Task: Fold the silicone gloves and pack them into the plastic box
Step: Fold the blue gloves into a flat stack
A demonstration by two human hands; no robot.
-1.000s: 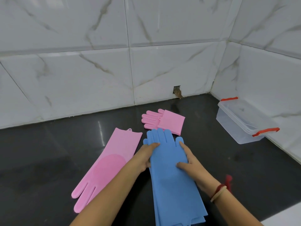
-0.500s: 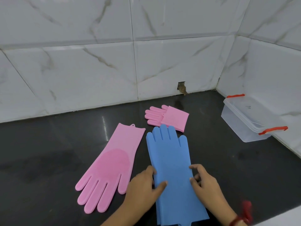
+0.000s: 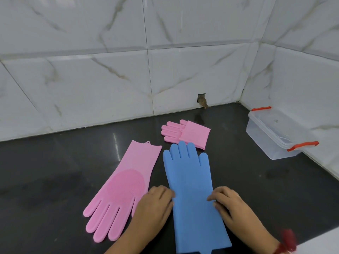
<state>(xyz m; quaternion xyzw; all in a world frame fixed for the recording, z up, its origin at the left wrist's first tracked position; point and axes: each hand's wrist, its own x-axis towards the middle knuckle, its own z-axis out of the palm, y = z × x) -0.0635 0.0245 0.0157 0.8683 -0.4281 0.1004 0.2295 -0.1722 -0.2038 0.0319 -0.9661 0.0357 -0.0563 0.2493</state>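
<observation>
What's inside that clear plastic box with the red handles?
The clear plastic box with red handles has its lid on. Through its see-through walls nothing coloured shows, so it looks empty. The hazy plastic could hide small details.

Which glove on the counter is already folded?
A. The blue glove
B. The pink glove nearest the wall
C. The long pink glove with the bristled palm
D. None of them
B: the pink glove nearest the wall lies doubled over, its cuff laid across its fingers, while the blue glove and the long pink glove lie flat at full length.
</observation>
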